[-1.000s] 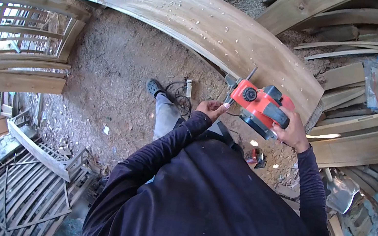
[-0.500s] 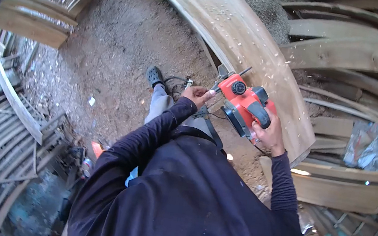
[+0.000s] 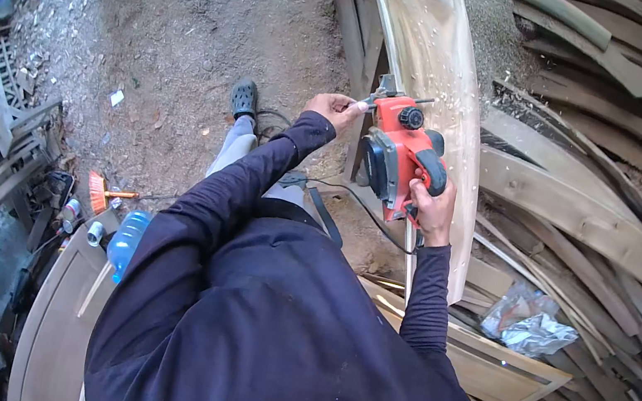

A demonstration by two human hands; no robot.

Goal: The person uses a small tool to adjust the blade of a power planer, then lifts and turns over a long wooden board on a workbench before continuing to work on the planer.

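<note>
A red electric hand planer (image 3: 404,142) with a black knob rests on a long wooden board (image 3: 438,43). My right hand (image 3: 435,210) is wrapped round its black rear handle. At the planer's front left side, my left hand (image 3: 337,111) pinches the metal edge guide (image 3: 387,87), whose rod crosses the planer's front. The exact grip of the left fingertips is partly hidden. Pale wood shavings lie on the board along its length. A black cord (image 3: 370,208) hangs from the planer's rear and loops toward my legs.
Stacked planks (image 3: 587,217) fill the right side, with crumpled plastic (image 3: 539,332) on them. A framed wooden panel (image 3: 496,367) lies near my right elbow. To my left are an orange brush (image 3: 97,192) and a blue bottle (image 3: 128,241). My shoe (image 3: 244,98) stands on the dirt floor.
My view has turned, so the board now runs more upright in the picture. Both hands keep their hold on the planer. The brush and bottle at left have come more fully into view.
</note>
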